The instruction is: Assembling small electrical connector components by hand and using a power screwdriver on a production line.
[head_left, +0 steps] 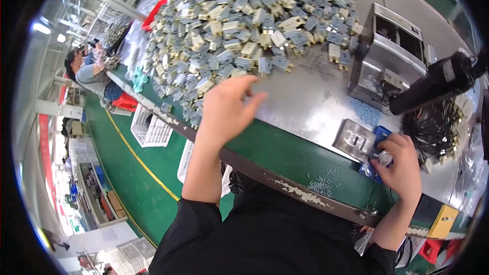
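My left hand (230, 106) is at the near edge of a big heap of small grey and cream plug-like parts (239, 25). Its thumb stands apart from the forefinger, and nothing shows between them; the other fingertips are partly hidden. On the right, my right hand (402, 165) is closed round a round silver piece (385, 159) over a blue fixture (371, 171). Whether that piece is fixed to it, I cannot tell. Beside the fixture sits a square metal block (354, 140) with a slot in its top.
Loose screws (320, 184) lie on the green mat, with small blue pins (364, 112) farther back. A metal machine (389, 51), a black cylindrical tool (433, 84) and black-cabled parts (433, 132) stand at right. Left, another person (89, 71) sits along the bench.
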Available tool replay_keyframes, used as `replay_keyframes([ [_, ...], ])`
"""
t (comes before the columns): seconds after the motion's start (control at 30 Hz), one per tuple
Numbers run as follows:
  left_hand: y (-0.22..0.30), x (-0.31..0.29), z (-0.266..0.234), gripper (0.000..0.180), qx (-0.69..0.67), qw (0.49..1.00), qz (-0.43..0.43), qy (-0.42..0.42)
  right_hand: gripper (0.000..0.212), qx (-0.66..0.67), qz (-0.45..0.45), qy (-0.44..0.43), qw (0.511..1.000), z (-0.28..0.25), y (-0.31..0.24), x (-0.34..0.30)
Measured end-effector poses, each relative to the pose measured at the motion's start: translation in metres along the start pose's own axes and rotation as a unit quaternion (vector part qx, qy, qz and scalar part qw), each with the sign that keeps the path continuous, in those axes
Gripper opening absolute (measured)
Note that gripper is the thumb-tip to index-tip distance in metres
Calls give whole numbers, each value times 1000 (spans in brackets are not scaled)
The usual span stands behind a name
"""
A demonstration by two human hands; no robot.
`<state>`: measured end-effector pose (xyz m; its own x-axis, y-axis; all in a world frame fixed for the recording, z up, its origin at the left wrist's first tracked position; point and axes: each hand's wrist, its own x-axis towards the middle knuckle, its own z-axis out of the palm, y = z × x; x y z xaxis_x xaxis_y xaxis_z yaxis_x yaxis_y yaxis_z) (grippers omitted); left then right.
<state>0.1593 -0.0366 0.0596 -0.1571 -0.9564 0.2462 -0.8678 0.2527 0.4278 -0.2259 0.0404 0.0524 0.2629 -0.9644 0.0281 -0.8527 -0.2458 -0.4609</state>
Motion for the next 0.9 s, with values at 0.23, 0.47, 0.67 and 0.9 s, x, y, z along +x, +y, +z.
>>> replay_keyframes([
  [0.23, -72, 6, -8, 34, 113, 984, 28, 136, 18, 25, -38, -29, 999, 9, -4, 8],
  [0.47, -74, 44, -2, 33, 145, 982, 103, 66, 25, 37, -30, -8, 999, 16, 4, 8],
  [0.67, -80, 44, -4, 32, 28, 979, 174, 98, 25, 49, -25, -27, 998, 11, 5, 6],
  [0.9, -18, 14, 25, 29, -763, 641, 12, -79, 10, 50, -13, 8, 999, 6, 8, 0],
])
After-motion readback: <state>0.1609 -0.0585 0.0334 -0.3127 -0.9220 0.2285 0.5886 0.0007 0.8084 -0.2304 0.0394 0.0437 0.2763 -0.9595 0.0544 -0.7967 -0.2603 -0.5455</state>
